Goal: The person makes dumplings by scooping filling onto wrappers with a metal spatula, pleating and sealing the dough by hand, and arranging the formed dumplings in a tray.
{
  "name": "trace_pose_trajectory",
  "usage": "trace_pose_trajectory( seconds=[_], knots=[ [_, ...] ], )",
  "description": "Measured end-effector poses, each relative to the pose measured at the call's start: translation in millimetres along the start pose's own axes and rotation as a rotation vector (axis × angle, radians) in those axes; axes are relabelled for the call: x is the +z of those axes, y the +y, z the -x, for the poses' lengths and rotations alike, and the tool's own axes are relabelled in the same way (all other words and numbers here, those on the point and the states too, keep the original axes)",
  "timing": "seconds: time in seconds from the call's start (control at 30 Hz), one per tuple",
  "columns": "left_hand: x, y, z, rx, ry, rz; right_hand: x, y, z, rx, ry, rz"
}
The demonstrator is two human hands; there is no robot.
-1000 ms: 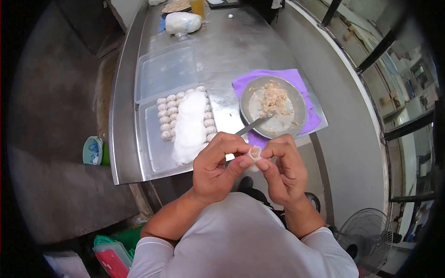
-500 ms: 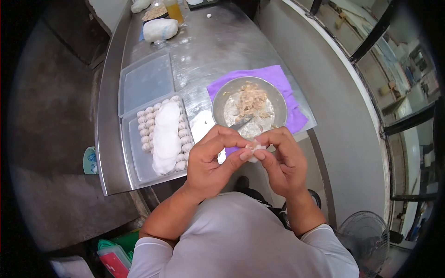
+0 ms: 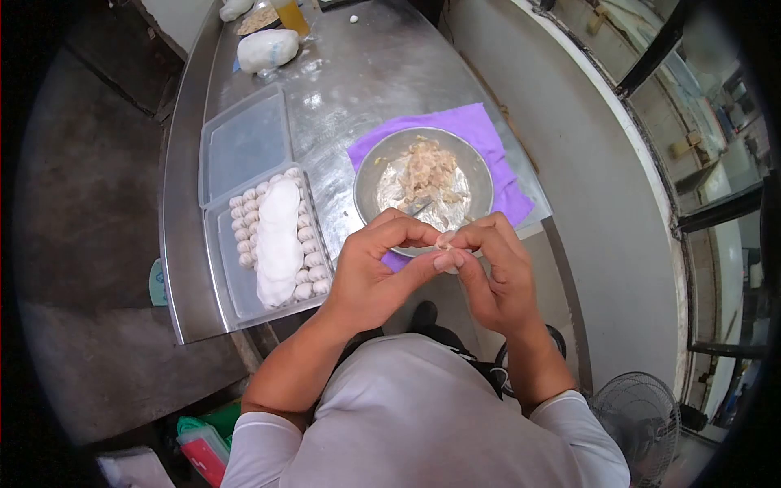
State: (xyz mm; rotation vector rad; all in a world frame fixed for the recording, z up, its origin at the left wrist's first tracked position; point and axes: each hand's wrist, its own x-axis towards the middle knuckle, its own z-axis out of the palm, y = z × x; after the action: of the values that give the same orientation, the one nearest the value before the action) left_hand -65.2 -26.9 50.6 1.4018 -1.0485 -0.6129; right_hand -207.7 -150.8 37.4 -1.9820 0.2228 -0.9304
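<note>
Surface: shiny grey metal surface, running away from the person; everything below except the hands and the held piece rests on it.
Container: clear plastic container at the left near edge, its matching lid lying flat, just beyond it.
Cloth: purple cloth at the right near corner, spread under the bowl.
Bowl: round metal bowl, upright, right of the container and apart from it.
Bundle: white wrapped bundle at the far left.
Left hand: left hand, thumb and forefinger pinching the held piece.
Right hand: right hand, pinching the same piece from the other side; fingertips of the two nearly meet.
Wrappers: overlapping white rounds, laid lengthwise over the dumplings.
Filling: pale, lumpy filling in the bowl, a utensil's blade against its near side.
Dumplings: pleated dumplings in rows inside the container.
Held piece: small whitish dumpling between both hands, in front of the bowl's near rim; mostly covered by fingers.
</note>
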Motion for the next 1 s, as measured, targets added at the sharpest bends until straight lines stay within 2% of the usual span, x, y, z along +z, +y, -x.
trace_pose_trajectory(
  seconds=[0.07,0.13,0.23,0.3,0.37,0.43,0.5,0.53,0.57,0.63,0.7,0.73,0.77,0.83,0.87,0.93,1.0],
  knots=[
    [4.9,-7.8,-2.0,-0.013,-0.004,-0.004,-2.3,3.4,-0.8,-0.034,-0.037,0.06],
    [9.8,-16.1,-3.9,-0.29,0.015,0.388,-5.7,7.7,-0.4,-0.014,-0.047,0.067],
    [11.1,-19.5,-10.3,-0.358,0.098,0.517,-9.6,12.0,1.8,0.024,-0.056,0.052],
    [7.4,-16.6,-19.7,-0.296,0.14,0.487,-12.4,14.9,5.5,0.048,-0.055,0.029],
    [0.3,-2.5,-32.3,-0.091,0.19,0.32,-15.5,18.8,9.0,0.116,-0.03,0.018],
    [-1.4,-20.7,-51.9,-0.096,0.208,0.198,-18.2,20.6,9.9,0.147,-0.024,-0.01],
    [1.0,-81.1,-71.6,0.096,-0.011,-0.589,-18.6,20.5,13.9,0.175,-0.027,-0.041],
    [-1.0,-99.1,-66.8,0.093,0.007,-0.591,-19.2,22.0,14.5,0.173,-0.017,-0.039],
    [-3.0,-114.5,-67.7,0.166,0.076,-0.765,-21.7,26.4,11.3,0.164,-0.004,-0.035],
    [-8.4,-106.2,-73.4,0.24,0.11,-0.941,-28.7,36.9,14.1,0.156,0.025,-0.017],
    [-22.6,-85.5,-70.6,-0.145,0.071,-0.631,-31.0,38.5,18.9,0.154,0.023,0.002],
    [-26.5,-81.6,-65.4,-0.268,0.016,-0.454,-31.1,38.9,18.4,0.17,0.011,-0.063],
    [-21.6,-75.9,-54.2,-0.271,0.013,-0.456,-30.6,38.5,20.6,0.196,0.003,-0.128],
    [-6.4,-55.4,-30.1,-0.441,-0.116,0.327,-26.0,35.2,18.8,0.194,-0.018,-0.172],
    [-2.2,-47.4,-22.5,-0.445,-0.113,0.326,-22.9,33.0,16.6,0.182,-0.049,-0.215],
    [-1.2,-35.5,-8.7,-0.851,-0.253,0.946,-15.3,29.2,11.9,0.132,-0.086,-0.242],
    [-6.3,-38.8,4.1,-0.812,-0.276,1.035,-6.2,27.4,9.3,0.083,-0.121,-0.268]
  ],
)
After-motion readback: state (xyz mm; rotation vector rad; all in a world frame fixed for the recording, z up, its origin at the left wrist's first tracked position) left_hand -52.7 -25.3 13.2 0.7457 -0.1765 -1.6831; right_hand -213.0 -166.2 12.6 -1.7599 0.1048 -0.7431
